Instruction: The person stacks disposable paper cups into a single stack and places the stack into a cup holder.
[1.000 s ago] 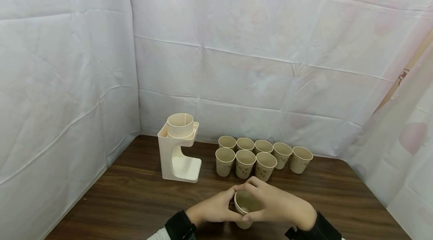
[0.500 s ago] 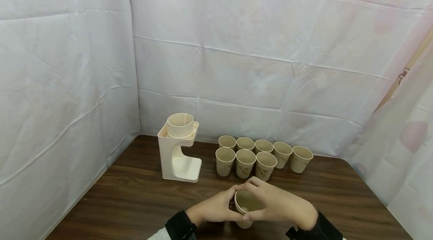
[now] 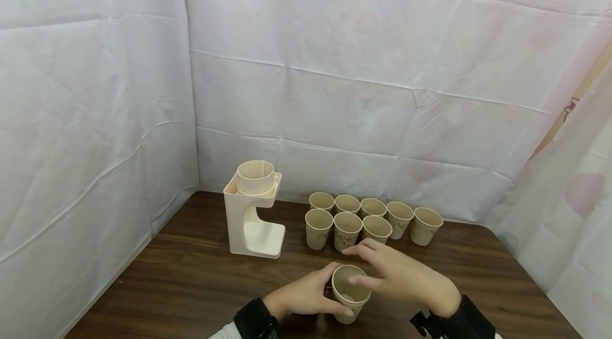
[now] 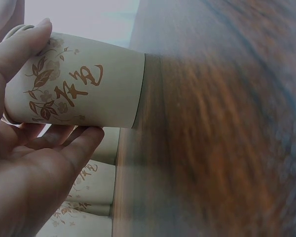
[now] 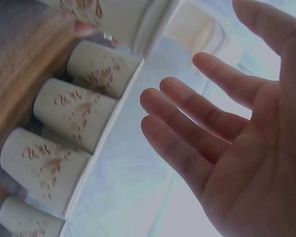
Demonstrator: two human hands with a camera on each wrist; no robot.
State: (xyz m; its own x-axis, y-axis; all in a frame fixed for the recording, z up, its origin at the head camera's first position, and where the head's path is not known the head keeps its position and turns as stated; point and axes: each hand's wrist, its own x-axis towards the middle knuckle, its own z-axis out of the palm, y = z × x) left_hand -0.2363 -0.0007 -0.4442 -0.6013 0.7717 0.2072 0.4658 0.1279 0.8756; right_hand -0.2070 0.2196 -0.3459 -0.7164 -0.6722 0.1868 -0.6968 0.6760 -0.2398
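A nested stack of paper cups, beige with brown flower print, stands upright near the front of the table. Two rims show, one just below the other. My left hand grips the stack from the left, thumb in front and fingers behind, and the left wrist view shows the cup wall between them. Above the stack's right side hovers my right hand, its thumb crossing the mouth in the head view. In the right wrist view that hand's fingers are spread and relaxed, holding nothing.
Several paper cups stand upright in two rows behind the hands. A cream stand with a ring-shaped holder on top is at the back left. White cloth hangs behind the dark wooden table.
My right hand has let go of the stacked cups and moved up and to the right, its fingers loosening. The left hand keeps its grip in the same place.
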